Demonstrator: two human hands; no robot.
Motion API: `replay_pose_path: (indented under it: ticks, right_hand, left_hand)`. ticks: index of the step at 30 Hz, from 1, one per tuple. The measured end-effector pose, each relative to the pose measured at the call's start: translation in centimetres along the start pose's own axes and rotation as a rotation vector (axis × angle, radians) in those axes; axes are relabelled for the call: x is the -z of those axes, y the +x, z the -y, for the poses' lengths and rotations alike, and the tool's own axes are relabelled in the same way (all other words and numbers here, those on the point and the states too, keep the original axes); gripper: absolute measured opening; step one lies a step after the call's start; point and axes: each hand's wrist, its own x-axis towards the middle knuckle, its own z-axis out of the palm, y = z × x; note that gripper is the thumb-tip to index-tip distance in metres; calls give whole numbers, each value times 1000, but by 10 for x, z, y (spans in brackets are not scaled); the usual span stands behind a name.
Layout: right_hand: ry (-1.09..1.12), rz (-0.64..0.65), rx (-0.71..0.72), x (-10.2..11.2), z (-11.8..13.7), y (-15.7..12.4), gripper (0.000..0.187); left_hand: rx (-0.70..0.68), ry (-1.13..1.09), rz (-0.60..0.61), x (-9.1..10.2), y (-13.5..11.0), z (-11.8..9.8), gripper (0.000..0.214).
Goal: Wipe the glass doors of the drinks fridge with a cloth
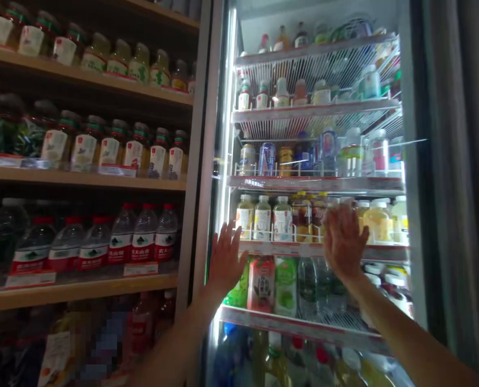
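Both palms press flat on the cooler door (212, 107), which fills the view from 12 to 4 o'clock. The left hand (225, 260) is at 6 o'clock and the right hand (344, 242) at 4, fingers (234, 235) spread open, gripping nothing. Wooden shelves (82, 180) stand at 9 o'clock. A hard shove could slam the glass and topple the bottles (262, 217) inside, and palms may skid.

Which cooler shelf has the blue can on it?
The third shelf from the top, one level above the left hand and right hand; the blue can stands near its left end. Lower shelves hold bottles.
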Motion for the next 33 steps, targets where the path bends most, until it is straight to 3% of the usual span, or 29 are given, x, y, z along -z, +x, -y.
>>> replay_pose_path:
  ticks: [4, 5, 6, 10, 12, 14, 17, 20, 24, 26, 30, 33]
  right_hand:
    - [86, 195, 419, 11, -12, -2, 56]
    - [84, 220, 429, 13, -22, -2, 54]
    - [58, 209, 356, 15, -38, -1, 52]
    - [-114, -27, -222, 26, -113, -3, 47]
    - [-128, -68, -325, 29, -126, -5, 48]
    - [-83, 8, -221, 28, -112, -7, 51]
    - [14, 148, -10, 21, -71, -2, 61]
    - [94, 193, 23, 21, -57, 5, 68]
    - [163, 243, 138, 34, -98, -6, 69]
    - [126, 187, 147, 38, -123, -18, 68]
    - [-21, 44, -34, 33, -149, -33, 63]
    - [-78, 54, -120, 32, -151, -35, 62]
  left_hand:
    - [-10, -31, -24, -15, 18, -34, 54]
    - [-1, -33, -28, -18, 20, -39, 53]
    - [10, -34, -29, -21, 21, -43, 51]
    - [57, -69, -49, -29, 22, -48, 52]
    - [45, -134, -72, -29, 28, -62, 54]
    - [-25, -254, -67, -27, 41, -91, 54]
    - [-189, -549, -1, -20, 71, -151, 51]
    - [-208, -792, 35, -20, 95, -201, 53]
    - [-97, -697, 8, -35, 105, -233, 52]
    - [-91, -579, -40, -45, 109, -248, 51]
    - [-220, -403, -123, -64, 131, -284, 46]
    - [-343, -332, -129, -69, 143, -277, 42]
